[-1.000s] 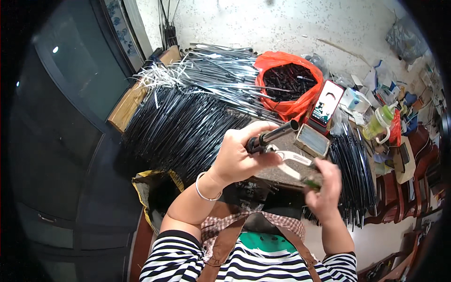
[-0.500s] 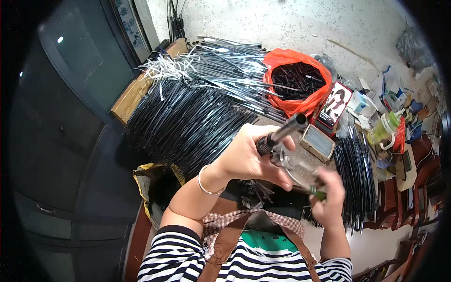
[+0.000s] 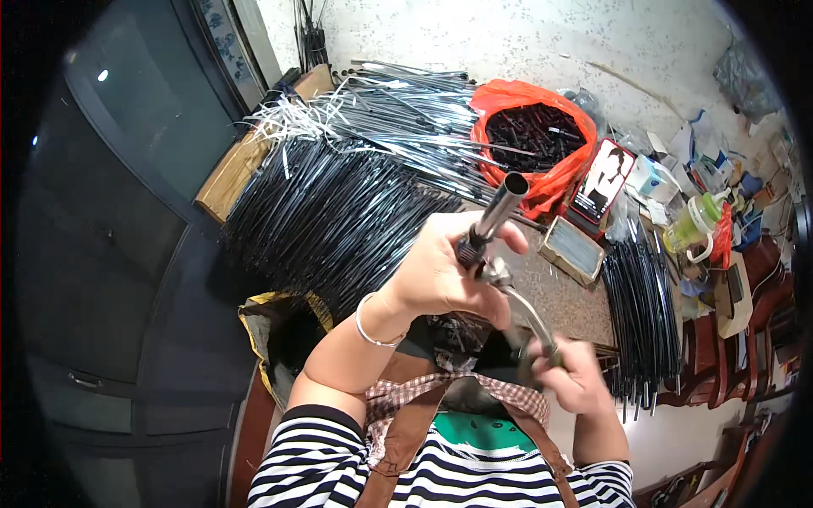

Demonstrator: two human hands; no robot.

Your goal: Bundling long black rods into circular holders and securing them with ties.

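The left hand [image 3: 440, 275] is closed around a short metal tube [image 3: 495, 216], gripping it near its dark lower end so the open mouth points up and away from the body. The right hand [image 3: 572, 377] is clenched on the handles of a pair of pliers [image 3: 521, 309], whose head meets the tube's lower end just below the left hand's fingers; whether the head has fully bitten on the fitting cannot be told, since the right hand is blurred. Judged from this, one piece is mid-operation, held up in front of the chest, above the small stone-topped work surface [image 3: 563, 296]. Beyond the tube, to its upper right, an orange bag [image 3: 542, 182] holds a heap of small dark parts, well filled. To the tube's left and behind it lie large stacks of long dark rods [image 3: 330, 220] and silvery ones [image 3: 415, 118], a very great number. To its right a smaller bundle of dark rods [image 3: 639, 305] lies by a shallow rectangular tin [image 3: 572, 251] and a propped phone [image 3: 603, 179]. Which stacks are finished and which are waiting cannot be told; on appearance, a large share of the work remains.
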